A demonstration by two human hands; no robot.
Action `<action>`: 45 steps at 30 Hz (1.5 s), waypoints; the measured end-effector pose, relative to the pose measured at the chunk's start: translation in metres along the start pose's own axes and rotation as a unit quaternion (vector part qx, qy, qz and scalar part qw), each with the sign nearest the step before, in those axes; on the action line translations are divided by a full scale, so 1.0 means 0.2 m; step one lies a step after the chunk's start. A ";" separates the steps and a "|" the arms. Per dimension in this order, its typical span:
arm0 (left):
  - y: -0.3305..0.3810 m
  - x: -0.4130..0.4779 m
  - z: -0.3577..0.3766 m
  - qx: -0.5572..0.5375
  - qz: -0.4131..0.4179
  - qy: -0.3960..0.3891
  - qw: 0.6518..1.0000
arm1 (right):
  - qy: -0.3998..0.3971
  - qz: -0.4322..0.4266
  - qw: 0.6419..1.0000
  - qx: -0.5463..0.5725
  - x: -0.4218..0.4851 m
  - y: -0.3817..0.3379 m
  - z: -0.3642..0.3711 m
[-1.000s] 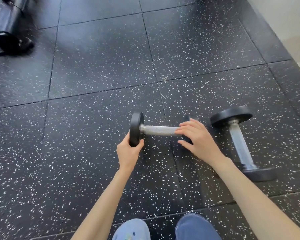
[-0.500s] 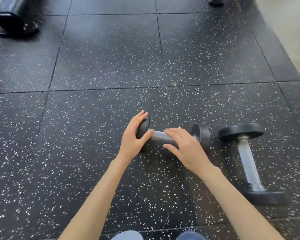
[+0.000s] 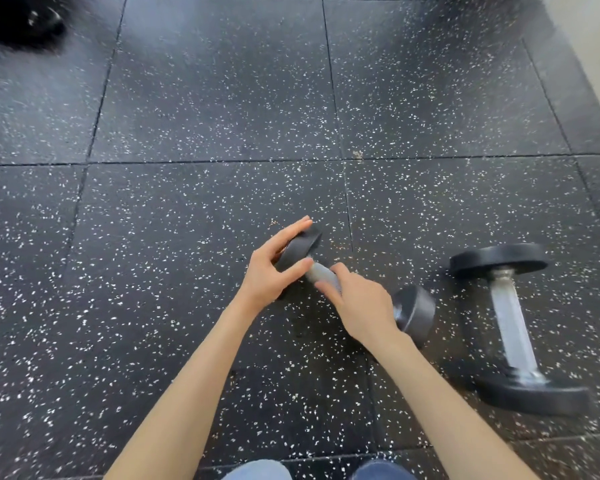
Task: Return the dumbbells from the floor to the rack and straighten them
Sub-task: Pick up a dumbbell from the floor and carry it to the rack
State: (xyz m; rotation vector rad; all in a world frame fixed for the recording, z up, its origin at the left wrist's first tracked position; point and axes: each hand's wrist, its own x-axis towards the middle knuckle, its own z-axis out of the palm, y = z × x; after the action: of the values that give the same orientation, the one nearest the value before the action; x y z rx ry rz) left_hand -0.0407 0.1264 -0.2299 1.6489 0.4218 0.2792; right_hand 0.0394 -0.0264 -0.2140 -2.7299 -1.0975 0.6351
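Black rubber floor [image 3: 187, 202]: small dumbbell [image 3: 414, 313] held low by both hands.
The handle is clasped by the right hand [image 3: 364, 303], the far head pinched by the left hand [image 3: 271, 271]; a larger dumbbell [image 3: 510, 323] is laid alongside, to the right.

The small dumbbell [image 3: 414, 311] has swung from level to slanted; right hand [image 3: 364, 303] now wraps its handle [image 3: 321, 273].

Speckled floor [image 3: 205, 116] lay open ahead and to the left. Right of the held dumbbell [image 3: 416, 313], a second dumbbell [image 3: 510, 323] blocked the way; a blurred dark object [image 3: 21, 26] sat far left.
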 end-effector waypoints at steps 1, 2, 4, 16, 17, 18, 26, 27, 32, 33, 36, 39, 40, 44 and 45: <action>0.01 0.00 -0.01 -0.007 -0.018 -0.024 1.000 | -0.009 0.017 1.000 0.005 -0.04 -0.02 0.01; 0.01 0.00 -0.02 -0.012 -0.038 -0.048 0.998 | -0.020 0.034 0.999 0.014 -0.07 -0.03 0.03; 0.02 -0.02 -0.02 -0.019 -0.068 -0.090 0.993 | -0.053 0.063 0.995 0.058 -0.14 -0.04 0.06; 0.03 -0.09 0.08 -0.052 -0.099 -0.096 0.989 | -0.138 0.078 0.872 0.463 -0.20 0.01 0.06; 0.03 -0.08 0.08 -0.054 -0.097 -0.091 0.990 | -0.137 0.079 0.872 0.463 -0.20 0.01 0.06; 0.03 -0.08 0.08 -0.055 -0.095 -0.086 0.990 | -0.133 0.080 0.874 0.460 -0.20 0.01 0.07; 0.02 -0.11 0.07 -0.078 -0.085 -0.067 0.991 | -0.111 0.053 0.884 0.451 -0.16 0.01 0.14; 0.02 -0.10 0.08 -0.078 -0.087 -0.068 0.991 | -0.111 0.051 0.885 0.450 -0.16 0.02 0.14; 0.02 -0.09 0.10 -0.086 -0.086 -0.056 0.991 | -0.105 0.063 0.875 0.468 -0.15 0.03 0.15; 0.02 -0.10 0.09 -0.089 -0.085 -0.056 0.991 | -0.107 0.071 0.869 0.477 -0.15 0.03 0.15; -0.01 -0.12 0.06 -0.099 -0.085 -0.051 0.990 | -0.125 0.082 0.857 0.493 -0.17 0.00 0.16; -0.03 -0.14 0.05 -0.114 -0.091 -0.048 0.988 | -0.164 0.082 0.822 0.539 -0.18 0.01 0.15; -0.03 -0.14 0.05 -0.117 -0.092 -0.050 0.988 | -0.190 0.076 0.805 0.556 -0.18 0.03 0.14; -0.02 -0.13 0.06 -0.109 -0.095 -0.059 0.988 | -0.259 0.032 0.792 0.552 -0.20 0.10 0.11; -0.02 -0.13 0.06 -0.107 -0.095 -0.060 0.988 | -0.250 0.024 0.805 0.537 -0.20 0.10 0.12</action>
State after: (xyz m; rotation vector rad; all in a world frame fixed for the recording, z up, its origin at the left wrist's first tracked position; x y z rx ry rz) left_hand -0.0594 0.1049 -0.2345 1.3964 0.4379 0.0788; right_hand 0.0157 -0.0691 -0.2270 -1.6107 -0.4322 1.4700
